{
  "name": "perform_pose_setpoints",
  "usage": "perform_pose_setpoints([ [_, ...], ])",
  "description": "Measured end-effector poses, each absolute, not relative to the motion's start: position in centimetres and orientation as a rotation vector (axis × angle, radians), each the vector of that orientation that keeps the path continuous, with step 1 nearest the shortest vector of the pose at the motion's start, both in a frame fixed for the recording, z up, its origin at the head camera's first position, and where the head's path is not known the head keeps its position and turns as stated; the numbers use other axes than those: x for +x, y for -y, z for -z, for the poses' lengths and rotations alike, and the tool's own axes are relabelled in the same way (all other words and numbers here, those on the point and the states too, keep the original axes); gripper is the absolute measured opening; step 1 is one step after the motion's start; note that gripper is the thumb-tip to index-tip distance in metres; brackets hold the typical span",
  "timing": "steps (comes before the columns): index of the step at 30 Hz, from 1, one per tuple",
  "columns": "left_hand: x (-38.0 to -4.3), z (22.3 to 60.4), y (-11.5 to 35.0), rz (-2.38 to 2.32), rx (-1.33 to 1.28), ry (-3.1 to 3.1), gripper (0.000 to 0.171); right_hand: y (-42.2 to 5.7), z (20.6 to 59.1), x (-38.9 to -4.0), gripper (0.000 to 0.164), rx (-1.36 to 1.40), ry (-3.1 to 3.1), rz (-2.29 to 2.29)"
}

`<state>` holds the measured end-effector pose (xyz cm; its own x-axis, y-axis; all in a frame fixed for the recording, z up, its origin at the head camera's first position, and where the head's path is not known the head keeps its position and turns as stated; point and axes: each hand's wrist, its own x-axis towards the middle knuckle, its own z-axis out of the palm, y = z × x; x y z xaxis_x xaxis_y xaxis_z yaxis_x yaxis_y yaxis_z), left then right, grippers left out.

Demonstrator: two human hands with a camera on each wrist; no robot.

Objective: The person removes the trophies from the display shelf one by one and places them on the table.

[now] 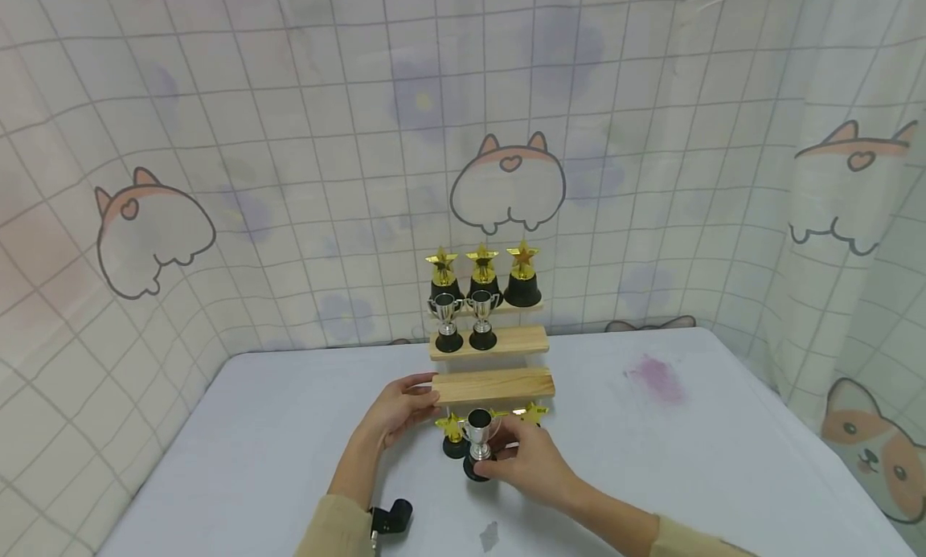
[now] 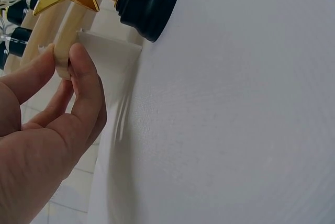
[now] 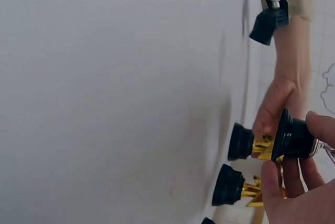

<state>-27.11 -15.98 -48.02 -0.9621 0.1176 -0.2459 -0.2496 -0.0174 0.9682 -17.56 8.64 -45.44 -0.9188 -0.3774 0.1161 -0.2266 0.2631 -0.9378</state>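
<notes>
My left hand point(image 1: 400, 408) pinches the left end of the lowest wooden shelf board point(image 1: 495, 387) between thumb and fingers, as the left wrist view shows at the board end point(image 2: 65, 41). In my right hand point(image 1: 531, 460) is a small silver trophy cup point(image 1: 480, 428) with a black base point(image 3: 298, 139), gripped around that base. It overlaps the gold star trophies in front of the board. One star trophy point(image 1: 452, 438) stands left of the cup; another's gold star point(image 1: 534, 413) shows behind my right hand, which partly hides the row.
Two silver trophy cups point(image 1: 482, 320) stand on the middle board point(image 1: 521, 341), leaving its right part bare. Three gold star trophies point(image 1: 522, 280) line the top board. A white cloth point(image 1: 289, 452) covers the table, and a patterned curtain point(image 1: 325, 179) hangs behind.
</notes>
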Motion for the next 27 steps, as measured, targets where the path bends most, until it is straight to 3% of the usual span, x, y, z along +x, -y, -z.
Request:
perform_pose_setpoints([
  [27, -27.1, 48.3, 16.1, -2.109, -0.105, -1.973, 0.052, -6.6, 48.3, -17.9, 0.031, -0.590, -2.514, 1.492],
])
